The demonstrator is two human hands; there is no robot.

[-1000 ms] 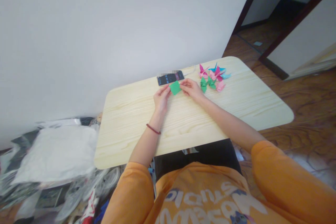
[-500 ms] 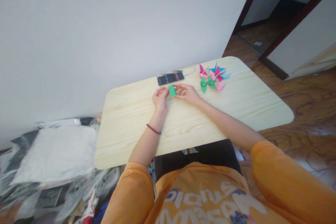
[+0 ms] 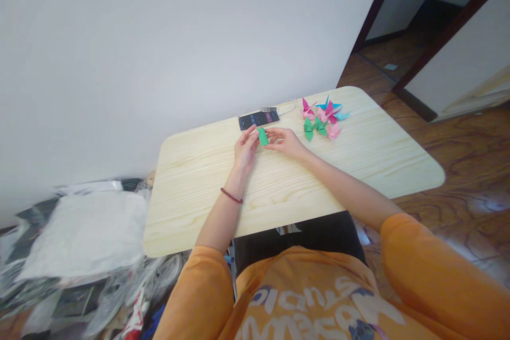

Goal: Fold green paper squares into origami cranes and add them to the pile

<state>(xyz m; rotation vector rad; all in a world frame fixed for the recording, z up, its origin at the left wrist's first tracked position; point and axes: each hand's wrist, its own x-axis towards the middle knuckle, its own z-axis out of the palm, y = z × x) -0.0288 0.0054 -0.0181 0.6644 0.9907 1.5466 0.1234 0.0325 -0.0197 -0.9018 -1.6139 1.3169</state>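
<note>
A small piece of green paper [image 3: 263,137] is held between my two hands, a little above the table. My left hand [image 3: 246,150] pinches its left edge between thumb and fingers. On the other side, my right hand [image 3: 283,142] grips the right edge with curled fingertips. The paper looks folded or bent into a narrow strip; its exact folds are too small to make out. Just beyond my hands lies a phone [image 3: 258,119] with a lit screen. To the right sit several folded paper cranes, among them a green crane [image 3: 308,129] and a blue crane [image 3: 329,104].
The pale wooden table [image 3: 191,186] has rounded corners and stands against a white wall [image 3: 179,37]. A white cable [image 3: 290,109] runs from the phone. At left, below the table, are a white cushion-like bundle [image 3: 87,234] and plastic bags. Wooden floor [image 3: 470,180] lies at right.
My left hand has shifted slightly right, towards my right hand. The green paper has moved a little right with it and looks narrower. My right hand has barely moved.
</note>
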